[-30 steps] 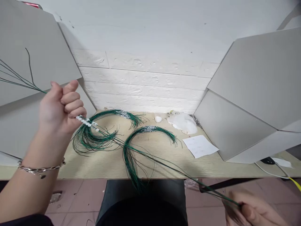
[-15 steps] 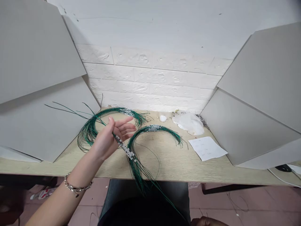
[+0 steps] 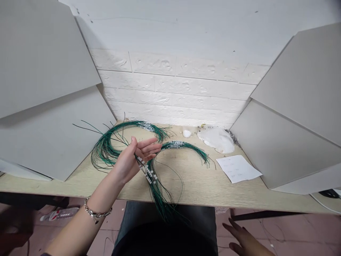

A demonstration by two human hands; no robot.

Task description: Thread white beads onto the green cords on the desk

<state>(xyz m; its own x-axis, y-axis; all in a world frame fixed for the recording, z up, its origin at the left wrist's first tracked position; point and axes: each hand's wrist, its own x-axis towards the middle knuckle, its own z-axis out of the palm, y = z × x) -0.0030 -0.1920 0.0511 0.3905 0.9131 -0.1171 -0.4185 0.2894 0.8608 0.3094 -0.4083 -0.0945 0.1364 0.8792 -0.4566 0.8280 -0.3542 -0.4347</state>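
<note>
My left hand [image 3: 133, 160] is over the table, fingers partly spread, with a bundle of thin green wires strung with white beads [image 3: 147, 171] pinched near the base of its thumb. The bundle's dark ends stick out up and left, past a curved loop of beaded green wires [image 3: 104, 153] that lies under them. A second beaded loop [image 3: 181, 144] lies on the tabletop to the right, its lower strands partly hidden by the held bundle. Below the table's front edge, my right hand [image 3: 243, 241] hangs open and empty, fingers spread.
On the light wood table [image 3: 191, 185] sit a white lumpy mass [image 3: 217, 139], a small white ball [image 3: 187, 133] and a sheet of paper [image 3: 238, 169]. Grey boards [image 3: 45, 71] flank a white brick wall [image 3: 173, 89]. A bracelet circles my left wrist.
My left hand has come down from upper left to over the table with the bundle. My right hand has let go of the wire ends and moved below the table edge.
</note>
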